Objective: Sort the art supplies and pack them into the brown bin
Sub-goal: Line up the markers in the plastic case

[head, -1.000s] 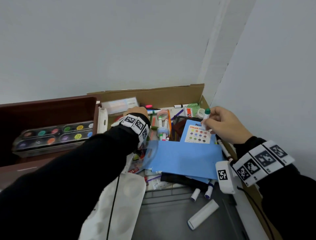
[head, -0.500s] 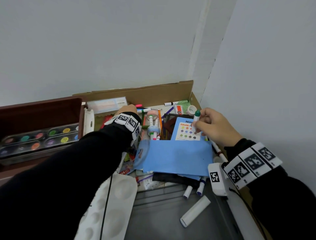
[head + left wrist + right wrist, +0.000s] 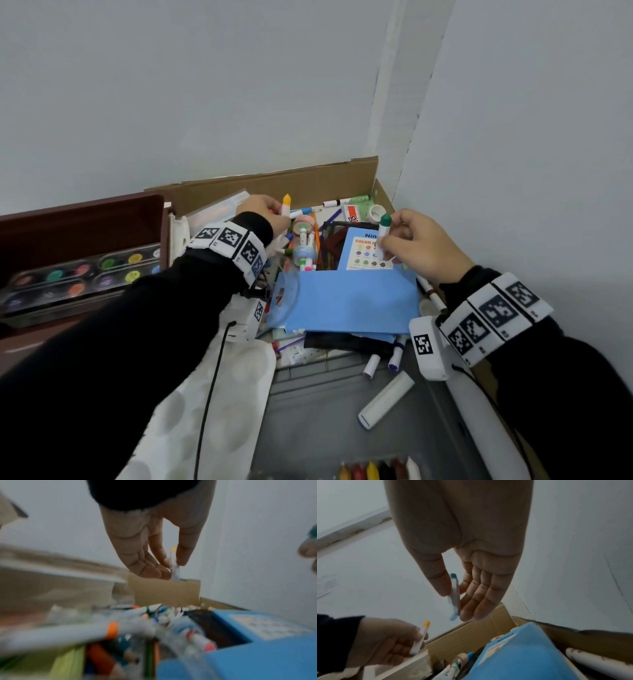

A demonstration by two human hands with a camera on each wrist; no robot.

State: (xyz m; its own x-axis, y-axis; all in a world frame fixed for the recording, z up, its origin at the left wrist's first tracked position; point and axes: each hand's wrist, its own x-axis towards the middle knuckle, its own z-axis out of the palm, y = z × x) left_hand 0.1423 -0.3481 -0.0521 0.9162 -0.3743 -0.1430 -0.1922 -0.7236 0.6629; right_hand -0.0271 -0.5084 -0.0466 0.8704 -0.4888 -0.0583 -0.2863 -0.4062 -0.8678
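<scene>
My left hand (image 3: 265, 210) pinches a white marker with a yellow cap (image 3: 286, 204) upright above the cardboard box (image 3: 274, 186) of supplies; the same yellow-capped marker (image 3: 174, 561) shows between thumb and fingers in the left wrist view. My right hand (image 3: 411, 245) holds a white marker with a green cap (image 3: 384, 228) upright over the blue packet (image 3: 346, 301); that green-capped marker (image 3: 454, 595) sits between thumb and fingers. The brown bin (image 3: 82, 219) stands at the left with a paint palette set (image 3: 82, 274) inside it.
Loose markers (image 3: 305, 246), pencils and tape rolls (image 3: 375, 212) fill the box. A white mixing palette (image 3: 191, 411) lies at the near left, a grey tray (image 3: 325, 428) with a white marker (image 3: 385, 399) and crayons (image 3: 373, 471) at the front. Walls close in behind and on the right.
My left hand has risen out of the box with the yellow-capped marker now showing in its fingers. My right hand still holds the green-capped marker in about the same place.
</scene>
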